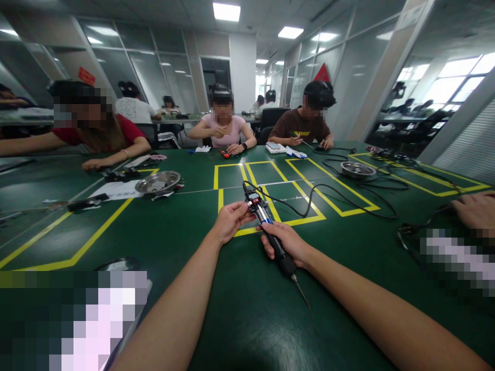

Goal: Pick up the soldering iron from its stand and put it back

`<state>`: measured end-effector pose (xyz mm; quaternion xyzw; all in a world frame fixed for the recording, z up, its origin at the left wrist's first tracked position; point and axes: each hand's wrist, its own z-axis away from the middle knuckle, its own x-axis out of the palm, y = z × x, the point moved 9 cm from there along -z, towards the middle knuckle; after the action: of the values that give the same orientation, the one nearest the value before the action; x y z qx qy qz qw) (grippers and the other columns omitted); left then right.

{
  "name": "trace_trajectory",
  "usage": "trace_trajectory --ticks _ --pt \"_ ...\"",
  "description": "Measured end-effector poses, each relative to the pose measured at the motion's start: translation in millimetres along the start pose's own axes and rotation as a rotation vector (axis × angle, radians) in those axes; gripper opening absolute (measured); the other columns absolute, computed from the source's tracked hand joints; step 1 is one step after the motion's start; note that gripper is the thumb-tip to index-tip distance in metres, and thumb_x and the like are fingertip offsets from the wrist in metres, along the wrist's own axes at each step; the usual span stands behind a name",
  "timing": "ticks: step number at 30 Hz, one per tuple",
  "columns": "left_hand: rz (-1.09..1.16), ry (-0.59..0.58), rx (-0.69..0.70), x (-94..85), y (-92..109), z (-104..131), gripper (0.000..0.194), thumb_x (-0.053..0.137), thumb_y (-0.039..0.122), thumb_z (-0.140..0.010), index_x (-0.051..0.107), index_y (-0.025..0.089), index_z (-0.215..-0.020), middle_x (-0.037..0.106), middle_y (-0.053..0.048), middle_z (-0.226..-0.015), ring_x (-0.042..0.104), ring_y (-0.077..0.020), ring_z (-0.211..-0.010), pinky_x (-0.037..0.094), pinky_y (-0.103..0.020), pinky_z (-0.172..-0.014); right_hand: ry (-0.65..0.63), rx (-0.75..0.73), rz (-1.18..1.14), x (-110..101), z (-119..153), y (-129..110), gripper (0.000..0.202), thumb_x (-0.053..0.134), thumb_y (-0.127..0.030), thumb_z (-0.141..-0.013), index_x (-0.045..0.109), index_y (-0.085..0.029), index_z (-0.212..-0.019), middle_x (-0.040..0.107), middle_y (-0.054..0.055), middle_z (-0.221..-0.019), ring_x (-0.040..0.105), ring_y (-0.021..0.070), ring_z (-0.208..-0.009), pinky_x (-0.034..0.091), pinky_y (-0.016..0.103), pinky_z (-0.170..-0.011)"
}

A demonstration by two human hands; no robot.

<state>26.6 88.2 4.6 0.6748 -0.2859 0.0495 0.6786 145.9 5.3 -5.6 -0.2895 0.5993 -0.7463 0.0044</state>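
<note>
My right hand [286,241] is wrapped round the body of a corded electric screwdriver [277,243], black with a silver and blue section. Its thin bit points down toward me, to the right of centre. At the far end, my left hand [233,221] pinches the screwdriver's head [253,199], where some small red and dark parts show. Exactly what lies between the left fingertips is hidden. From that end a black cable [309,203] loops away to the right over the green table [247,319].
Yellow tape [309,220] marks rectangles on the tabletop. Metal bowls stand left [158,183] and right [358,170], with tangled cables nearby at right. Several people sit across the table. Another person's hand [477,208] rests at the right edge.
</note>
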Motion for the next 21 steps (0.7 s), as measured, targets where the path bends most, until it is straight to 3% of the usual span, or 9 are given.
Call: trace_trajectory --ticks 6,10,13,17,21 --pt "-0.104 0.042 -0.001 -0.2 -5.9 -4.6 0.032 0.075 0.026 -0.074 0.066 0.008 -0.099 0.071 -0.014 -0.1 0.07 -0.0202 -0.081 0.056 -0.038 -0.085 0.083 0.015 0.032 -8.2 -4.3 -3.5 0.031 0.065 -0.041 -0.084 0.056 -0.014 -0.096 0.068 0.007 -0.078 0.06 0.012 -0.05 0.048 0.022 -0.041" --pt "-0.13 0.083 -0.014 -4.3 -9.5 -5.8 0.041 0.077 0.021 -0.072 0.062 0.008 -0.108 0.068 -0.018 -0.109 0.07 -0.0222 -0.09 0.055 -0.037 -0.089 0.204 0.048 0.126 -35.4 -4.1 -13.4 0.03 0.062 -0.041 -0.086 0.058 -0.012 -0.092 0.065 0.006 -0.065 0.058 0.0117 -0.045 0.046 0.02 -0.039" --pt "-0.115 0.109 -0.034 -8.2 -9.9 -5.7 0.038 0.076 0.017 -0.074 0.06 0.007 -0.107 0.068 -0.02 -0.108 0.07 -0.0229 -0.092 0.055 -0.035 -0.089 0.315 0.039 0.221 -82.4 2.0 -30.5 0.031 0.062 -0.043 -0.086 0.058 -0.013 -0.091 0.063 0.004 -0.06 0.055 0.0112 -0.043 0.044 0.019 -0.038" --pt "-0.154 0.093 -0.028 -8.3 -6.1 -5.6 0.036 0.074 0.015 -0.075 0.06 0.007 -0.107 0.07 -0.017 -0.098 0.071 -0.021 -0.087 0.058 -0.032 -0.083 0.483 0.091 0.437 -172.8 22.5 -67.6 0.033 0.066 -0.043 -0.082 0.059 -0.013 -0.093 0.06 0.003 -0.057 0.054 0.0123 -0.044 0.044 0.022 -0.04" --pt "-0.2 0.103 -0.012 -7.8 -2.1 -5.0 0.033 0.073 0.012 -0.076 0.06 0.008 -0.105 0.069 -0.011 -0.09 0.07 -0.0172 -0.076 0.059 -0.027 -0.071 0.784 0.257 1.038 -264.0 55.9 -139.5 0.043 0.061 -0.048 -0.083 0.062 -0.01 -0.103 0.065 0.007 -0.066 0.059 0.0158 -0.051 0.047 0.025 -0.051"
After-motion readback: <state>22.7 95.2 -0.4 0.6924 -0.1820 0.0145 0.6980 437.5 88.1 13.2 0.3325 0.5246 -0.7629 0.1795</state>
